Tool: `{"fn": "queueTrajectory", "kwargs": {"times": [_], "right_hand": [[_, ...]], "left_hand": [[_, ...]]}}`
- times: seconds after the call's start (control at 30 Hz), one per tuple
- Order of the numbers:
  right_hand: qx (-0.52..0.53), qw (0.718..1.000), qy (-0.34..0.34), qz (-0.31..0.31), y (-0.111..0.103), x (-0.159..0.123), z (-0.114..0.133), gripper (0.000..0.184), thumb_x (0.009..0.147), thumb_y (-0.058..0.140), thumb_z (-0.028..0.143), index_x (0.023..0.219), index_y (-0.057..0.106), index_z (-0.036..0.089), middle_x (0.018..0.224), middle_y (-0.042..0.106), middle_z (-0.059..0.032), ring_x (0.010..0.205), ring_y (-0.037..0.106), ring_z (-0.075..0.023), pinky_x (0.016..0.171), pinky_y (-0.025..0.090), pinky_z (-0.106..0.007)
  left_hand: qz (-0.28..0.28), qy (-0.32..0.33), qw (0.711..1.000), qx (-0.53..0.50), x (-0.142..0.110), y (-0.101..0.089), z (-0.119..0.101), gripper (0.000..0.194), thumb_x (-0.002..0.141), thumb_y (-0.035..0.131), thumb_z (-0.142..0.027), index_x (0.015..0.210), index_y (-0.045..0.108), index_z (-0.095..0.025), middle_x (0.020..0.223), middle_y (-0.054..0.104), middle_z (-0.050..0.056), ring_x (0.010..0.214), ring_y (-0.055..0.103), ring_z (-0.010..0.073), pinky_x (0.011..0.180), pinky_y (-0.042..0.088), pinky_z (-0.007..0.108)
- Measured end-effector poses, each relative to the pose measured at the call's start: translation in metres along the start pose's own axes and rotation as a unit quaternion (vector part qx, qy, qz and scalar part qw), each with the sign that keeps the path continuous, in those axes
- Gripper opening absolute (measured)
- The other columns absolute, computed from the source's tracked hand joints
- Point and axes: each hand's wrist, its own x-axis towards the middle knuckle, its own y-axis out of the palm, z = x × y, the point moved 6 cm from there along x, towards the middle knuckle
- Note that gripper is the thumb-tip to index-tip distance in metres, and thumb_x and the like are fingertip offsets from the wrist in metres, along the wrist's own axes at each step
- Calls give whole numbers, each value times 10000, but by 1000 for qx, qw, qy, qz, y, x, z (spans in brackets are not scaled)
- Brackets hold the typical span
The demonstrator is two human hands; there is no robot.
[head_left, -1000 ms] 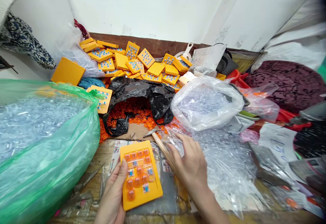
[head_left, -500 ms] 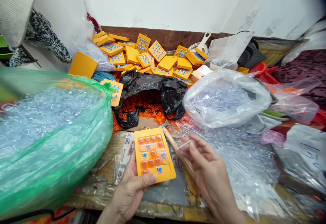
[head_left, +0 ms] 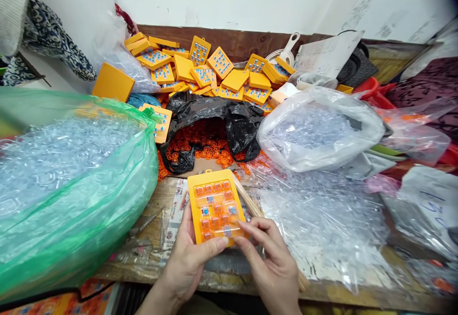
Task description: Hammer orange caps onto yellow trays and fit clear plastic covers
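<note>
My left hand (head_left: 193, 255) grips a yellow plastic tile (head_left: 214, 205) from its left and bottom edge, thumb across the lower corner. The tile carries orange buttons and small clear covers. My right hand (head_left: 272, 262) rests its fingertips on the tile's lower right, pressing a clear piece there that I can barely make out. A wooden stick (head_left: 250, 205) lies just right of the tile, partly under my right hand.
A big green bag of clear parts (head_left: 67, 181) fills the left. A black bag of orange rings (head_left: 207, 133) lies ahead, with a heap of finished yellow tiles (head_left: 211, 74) behind. A white bag of clear parts (head_left: 318, 133) and loose clear covers (head_left: 322, 219) sit right.
My right hand came from the clear covers on the right, carrying a clear piece, down onto the tile's lower right. The left hand shifted the tile slightly and kept hold of it.
</note>
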Motion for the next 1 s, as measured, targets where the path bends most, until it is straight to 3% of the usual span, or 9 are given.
{"fn": "queueTrajectory", "kwargs": {"times": [0.13, 0.23, 0.33, 0.37, 0.43, 0.6, 0.7, 0.83, 1.0], "right_hand": [[-9, 1000, -7, -16, 2, -8, -4, 425, 781, 673, 76, 1097, 714, 357, 990, 594, -34, 902, 606, -166, 745, 543, -276], [78, 992, 102, -9, 8, -12, -15, 320, 787, 690, 134, 1022, 744, 345, 1167, 617, -59, 1014, 633, -211, 825, 559, -344], [263, 914, 309, 0, 24, -22, -32, 131, 726, 777, 245, 845, 730, 269, 1168, 664, -63, 1016, 672, -239, 843, 569, -382], [302, 886, 351, -9, 29, -25, -33, 152, 689, 807, 277, 782, 692, 244, 1130, 684, -59, 996, 684, -242, 834, 572, -381], [329, 865, 379, -32, 35, -26, -33, 269, 632, 839, 323, 707, 604, 216, 1073, 706, -54, 957, 699, -241, 816, 575, -371], [236, 912, 336, 2, 30, -9, -30, 323, 594, 847, 313, 828, 650, 210, 976, 734, -75, 841, 711, -229, 745, 585, -365], [154, 944, 293, 16, 7, 15, -36, 342, 566, 848, 263, 878, 724, 200, 940, 727, -78, 800, 683, -218, 742, 568, -364], [78, 967, 239, -27, -31, 39, -34, 264, 672, 789, 280, 920, 717, 227, 916, 693, -53, 770, 641, -190, 732, 544, -359], [7, 996, 74, -39, -49, 32, 33, 61, 781, 714, 303, 756, 666, 275, 805, 651, -49, 761, 638, -217, 679, 547, -371]], "left_hand": [[-63, 12, 998, 17, -1, -1, 2, 995, 591, 824, -106, 1419, 282, -213, 1045, 730, 116, 926, 696, 258, 842, 542, 330], [-109, 26, 993, 26, -2, -4, 4, 958, 567, 843, -122, 1378, 340, -211, 1055, 729, 114, 935, 699, 270, 822, 556, 327], [-138, 50, 988, 47, -3, -7, 5, 868, 548, 851, -110, 1294, 416, -196, 1012, 735, 95, 880, 712, 253, 771, 573, 297], [-143, 60, 986, 55, -4, -8, 5, 821, 543, 852, -106, 1250, 444, -187, 982, 739, 85, 850, 716, 242, 753, 576, 281], [-150, 79, 983, 64, -5, -10, 3, 734, 533, 855, -101, 1160, 482, -174, 924, 743, 64, 793, 719, 215, 720, 579, 252], [-159, 78, 982, 71, -5, -12, -2, 694, 528, 857, -116, 1118, 495, -178, 917, 748, 49, 750, 716, 188, 704, 583, 240], [-166, 63, 980, 91, -6, -18, -8, 694, 534, 865, -149, 1130, 510, -167, 956, 750, 74, 804, 717, 217, 739, 589, 281], [-209, 90, 968, 105, -10, -39, -22, 752, 490, 887, -150, 1160, 546, -178, 986, 748, 56, 842, 714, 226, 744, 588, 268], [-215, 81, 966, 115, -16, -48, -28, 785, 484, 891, -150, 1192, 553, -174, 988, 752, 68, 852, 714, 233, 730, 587, 256]]}}
